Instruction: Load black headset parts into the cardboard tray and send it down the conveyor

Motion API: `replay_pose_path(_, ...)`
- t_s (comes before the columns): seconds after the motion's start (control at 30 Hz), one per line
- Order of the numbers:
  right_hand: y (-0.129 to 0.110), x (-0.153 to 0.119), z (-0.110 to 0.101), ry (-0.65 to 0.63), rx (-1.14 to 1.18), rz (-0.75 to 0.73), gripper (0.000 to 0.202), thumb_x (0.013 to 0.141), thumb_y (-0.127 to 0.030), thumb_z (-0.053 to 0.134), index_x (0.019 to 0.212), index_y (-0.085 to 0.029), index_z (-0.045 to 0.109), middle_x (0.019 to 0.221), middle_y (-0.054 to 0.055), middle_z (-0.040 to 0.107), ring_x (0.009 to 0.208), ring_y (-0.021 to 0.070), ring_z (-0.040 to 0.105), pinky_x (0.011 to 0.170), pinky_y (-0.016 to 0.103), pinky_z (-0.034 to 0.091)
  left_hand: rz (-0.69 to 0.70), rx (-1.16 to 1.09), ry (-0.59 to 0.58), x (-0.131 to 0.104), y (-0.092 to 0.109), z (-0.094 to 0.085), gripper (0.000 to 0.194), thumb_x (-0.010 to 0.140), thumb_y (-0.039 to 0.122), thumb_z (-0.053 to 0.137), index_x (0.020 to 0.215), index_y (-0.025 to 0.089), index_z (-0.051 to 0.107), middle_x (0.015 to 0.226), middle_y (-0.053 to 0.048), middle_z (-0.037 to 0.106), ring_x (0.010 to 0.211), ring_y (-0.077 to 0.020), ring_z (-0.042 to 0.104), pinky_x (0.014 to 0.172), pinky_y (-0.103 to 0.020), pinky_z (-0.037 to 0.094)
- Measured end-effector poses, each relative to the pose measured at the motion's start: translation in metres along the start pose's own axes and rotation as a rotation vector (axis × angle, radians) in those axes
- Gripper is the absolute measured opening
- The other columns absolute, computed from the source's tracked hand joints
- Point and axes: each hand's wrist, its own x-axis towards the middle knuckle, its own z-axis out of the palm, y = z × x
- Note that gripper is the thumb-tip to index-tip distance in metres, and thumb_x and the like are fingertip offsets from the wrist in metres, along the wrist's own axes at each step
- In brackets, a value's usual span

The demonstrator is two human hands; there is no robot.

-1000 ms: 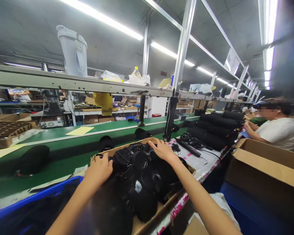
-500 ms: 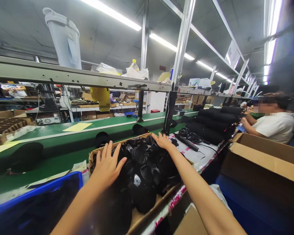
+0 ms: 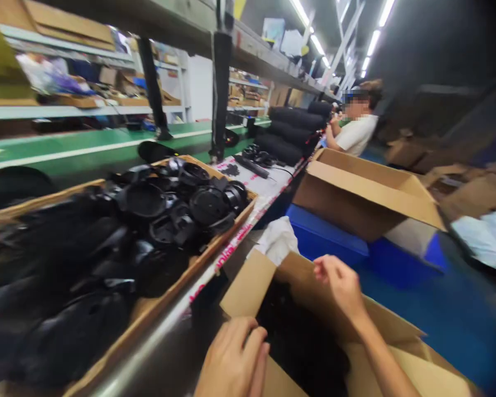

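Both hands moved off the tray since the earlier frame, the view having swung right and down with them; the white jug has left the view and more of the low carton now shows. Open cardboard carton (image 3: 248,284), one: below the bench edge, flaps turned out, dark contents (image 3: 301,336) inside, too dim to identify. Left hand (image 3: 233,358): at the carton's near side, fingers together and partly bent, earlier spread over the tray; whether it grips cardboard cannot be told. Right hand (image 3: 342,286): by the carton's far side, fingers curled in toward the thumb, only a small gap showing; any hold cannot be told. Room between hands: the carton's mouth, its left flap slanting up toward the bench. Shallow cardboard tray (image 3: 215,242), one: on the bench, left of the carton, heaped with round black parts (image 3: 209,205); its near rim runs alongside the bench edge (image 3: 231,253), which bears pink lettering. White bag (image 3: 279,240): just beyond the carton's flap. Blue bin (image 3: 326,234): beyond the right hand, larger open box (image 3: 343,212) above it. Blue floor (image 3: 446,325): extends rightward from the carton, the wider room on that side. Pen-shaped black tool (image 3: 252,165): on the bench past the tray. Black rolls (image 3: 283,135): stacked farther along. Co-worker in white (image 3: 357,135): well apart, beyond the larger box.
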Motion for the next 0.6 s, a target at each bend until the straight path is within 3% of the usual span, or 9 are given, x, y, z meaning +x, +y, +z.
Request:
replay_pose_path(0.03,0.037,-0.023,-0.004,-0.123,-0.055,0.121,0.042,0.102,-0.049,0.047,0.086,-0.014,0.063,0.069,-0.002,0.06,0.056,0.012,0.058,0.058,0.026,0.05,-0.039,-0.063,-0.128,-0.002,-0.007,0.021,0.021,0.092,0.017,0.044,0.103,0.021,0.061,0.102,-0.009,0.069,0.09,-0.022,0.066,0.078,-0.037,0.056)
replay_pose_path(0.1,0.103,-0.065,-0.009,-0.281,-0.172,0.339,0.031,0.099,-0.035,0.06,0.075,-0.014,0.063,0.07,-0.003,0.063,0.066,0.0135,0.063,0.067,0.028,0.054,-0.126,-0.148,-0.314,0.001,-0.016,0.059,0.026,0.092,0.02,0.041,0.104,0.019,0.064,0.105,-0.011,0.068,0.095,-0.0236,0.067,0.084,-0.039,0.057)
replay_pose_path(0.17,0.152,-0.096,-0.01,-0.346,-0.275,0.527,0.018,0.095,-0.025,0.066,0.081,-0.014,0.064,0.08,0.0,0.066,0.076,0.0155,0.066,0.076,0.033,0.056,-0.239,-0.206,-0.455,0.012,-0.019,0.095,0.026,0.091,0.018,0.044,0.107,0.016,0.064,0.109,-0.011,0.066,0.104,-0.0216,0.064,0.094,-0.038,0.053)
replay_pose_path(0.23,0.186,-0.115,-0.005,-0.35,-0.347,0.644,0.008,0.094,-0.022,0.068,0.094,-0.014,0.066,0.097,0.003,0.067,0.091,0.0197,0.066,0.085,0.039,0.055,-0.407,-0.215,-0.556,0.029,-0.019,0.133,0.025,0.091,0.018,0.051,0.113,0.013,0.061,0.117,-0.011,0.064,0.113,-0.0214,0.06,0.101,-0.041,0.047)
replay_pose_path(0.33,0.213,-0.121,0.013,-0.306,-0.409,0.704,0.019,0.095,-0.025,0.065,0.112,-0.017,0.063,0.122,0.008,0.06,0.113,0.0256,0.058,0.098,0.047,0.049,-0.739,-0.164,-0.645,0.059,-0.025,0.195,0.041,0.089,0.031,0.06,0.125,0.013,0.054,0.132,-0.014,0.057,0.124,-0.0273,0.053,0.106,-0.052,0.04)
replay_pose_path(0.43,0.224,-0.109,0.043,-0.294,-0.409,0.701,0.027,0.098,-0.031,0.061,0.121,-0.017,0.06,0.13,0.009,0.056,0.119,0.0276,0.054,0.101,0.05,0.045,-1.037,-0.152,-0.675,0.078,-0.04,0.253,0.054,0.089,0.051,0.054,0.129,0.015,0.052,0.136,-0.015,0.054,0.126,-0.0293,0.051,0.106,-0.055,0.038)
replay_pose_path(0.5,0.226,-0.1,0.067,-0.306,-0.403,0.722,0.032,0.099,-0.035,0.059,0.126,-0.017,0.057,0.131,0.01,0.054,0.12,0.028,0.053,0.102,0.051,0.044,-1.18,-0.171,-0.663,0.079,-0.051,0.282,0.061,0.089,0.058,0.047,0.133,0.016,0.049,0.139,-0.015,0.051,0.127,-0.03,0.05,0.106,-0.056,0.038)
replay_pose_path(0.6,0.225,-0.09,0.096,-0.314,-0.422,0.84,0.042,0.099,-0.042,0.056,0.134,-0.019,0.051,0.137,0.011,0.049,0.122,0.0306,0.05,0.102,0.055,0.042,-1.302,-0.225,-0.629,0.068,-0.067,0.312,0.066,0.09,0.062,0.041,0.14,0.018,0.041,0.144,-0.016,0.047,0.131,-0.0313,0.047,0.107,-0.058,0.036)
